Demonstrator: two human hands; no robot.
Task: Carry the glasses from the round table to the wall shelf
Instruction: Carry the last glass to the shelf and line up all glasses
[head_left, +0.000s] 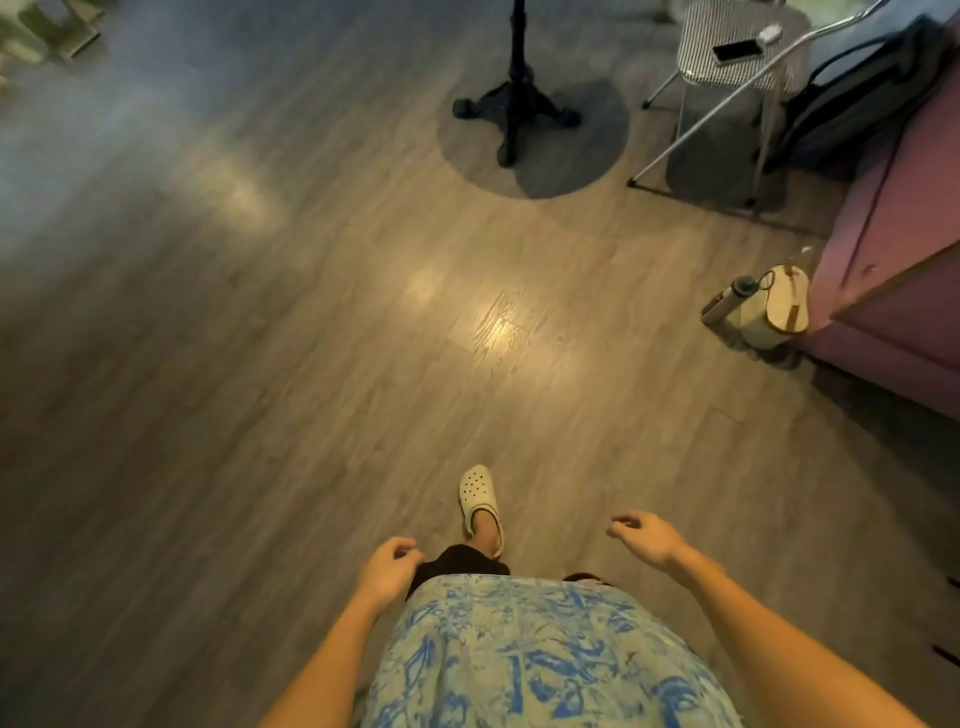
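Hands apart, loosely curled, holding nothing: left hand (389, 569) at hip, right hand (647, 538) out to side. White clog (480, 501) on wood floor (311, 338). Black worktop pedestal (514, 109) far ahead, top cropped; glasses unseen.

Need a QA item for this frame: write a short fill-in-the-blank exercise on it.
1. The left hand and the right hand each hold ____.
2. The phone lies on the seat of the ____.
3. The water bottle rests on the ____ beside a pale bag.
Missing: nothing; chair; floor.
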